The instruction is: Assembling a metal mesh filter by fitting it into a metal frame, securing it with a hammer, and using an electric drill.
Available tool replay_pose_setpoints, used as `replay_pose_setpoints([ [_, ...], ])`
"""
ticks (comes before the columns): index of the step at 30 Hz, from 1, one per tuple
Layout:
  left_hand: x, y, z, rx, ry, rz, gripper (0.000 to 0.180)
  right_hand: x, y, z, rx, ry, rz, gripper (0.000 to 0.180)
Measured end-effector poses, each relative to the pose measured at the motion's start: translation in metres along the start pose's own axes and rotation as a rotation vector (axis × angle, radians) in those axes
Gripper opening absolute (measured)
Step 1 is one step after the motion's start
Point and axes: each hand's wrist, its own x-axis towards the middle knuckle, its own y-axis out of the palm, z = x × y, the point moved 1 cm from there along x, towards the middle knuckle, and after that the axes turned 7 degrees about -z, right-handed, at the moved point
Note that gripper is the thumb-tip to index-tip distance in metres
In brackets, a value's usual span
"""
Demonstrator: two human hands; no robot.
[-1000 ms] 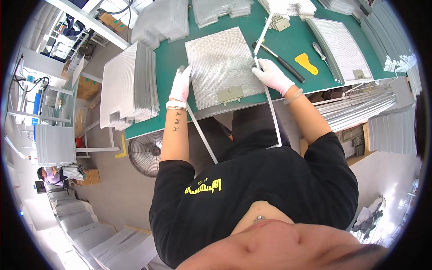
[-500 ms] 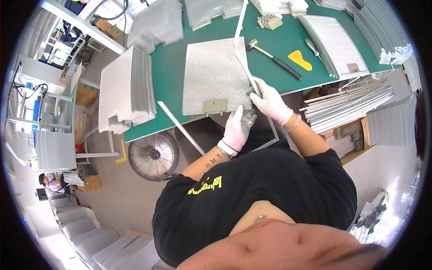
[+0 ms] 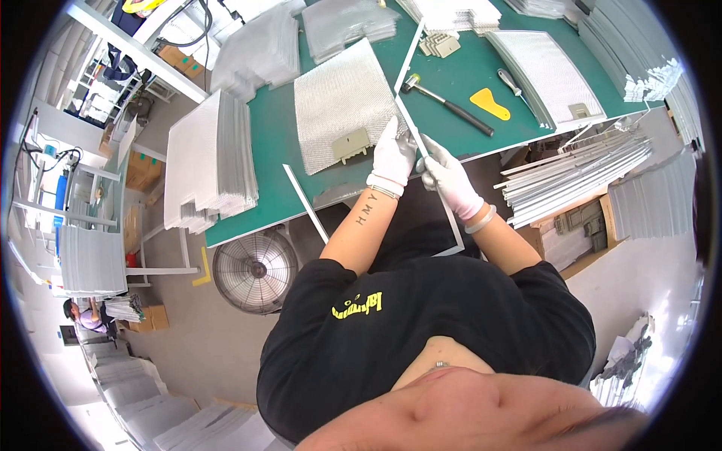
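A silvery mesh panel [image 3: 335, 101] lies tilted over the green table, with a beige plastic latch piece [image 3: 351, 144] at its near edge. My gloved left hand [image 3: 392, 156] is closed at the panel's near right corner, thumb on top and the other fingers mostly hidden. Along the panel's right side runs a thin pale metal frame [image 3: 449, 214], bent at its corners. One loose end of that frame [image 3: 304, 201] sticks up left of my left forearm. My gloved right hand [image 3: 450, 179] wraps round the frame's long strip, close beside my left hand.
On the table [image 3: 274, 143] lie a hammer [image 3: 451, 104], a yellow scraper [image 3: 490, 104], a screwdriver [image 3: 510, 81] and stacked mesh panels [image 3: 214, 154]. More panels [image 3: 553, 75] stand right. Metal strips [image 3: 575, 177] are bundled below the right edge. A floor fan [image 3: 256, 269] stands left.
My left hand has moved up and closed at the panel's corner. The panel has turned and shifted slightly up and left. My right hand has slid a little lower with the frame.
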Motion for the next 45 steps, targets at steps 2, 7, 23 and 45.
replay_pose_setpoints([
  [2,0.001,-0.002,0.002,0.015,0.045,-0.04,0.029,-0.006,-0.003,-0.007,-0.006,0.013,-0.03,0.061],
  [7,0.011,0.0,0.003,-0.025,0.098,-0.021,0.026,-0.015,-0.009,-0.007,-0.013,0.008,-0.076,0.064],
  [23,0.02,-0.003,0.013,0.046,0.161,-0.013,0.018,-0.025,-0.006,-0.013,-0.054,0.003,-0.044,0.061],
  [45,-0.112,-0.013,-0.076,1.122,0.69,0.114,0.031,0.126,-0.023,0.039,-0.45,0.118,-0.01,0.024],
])
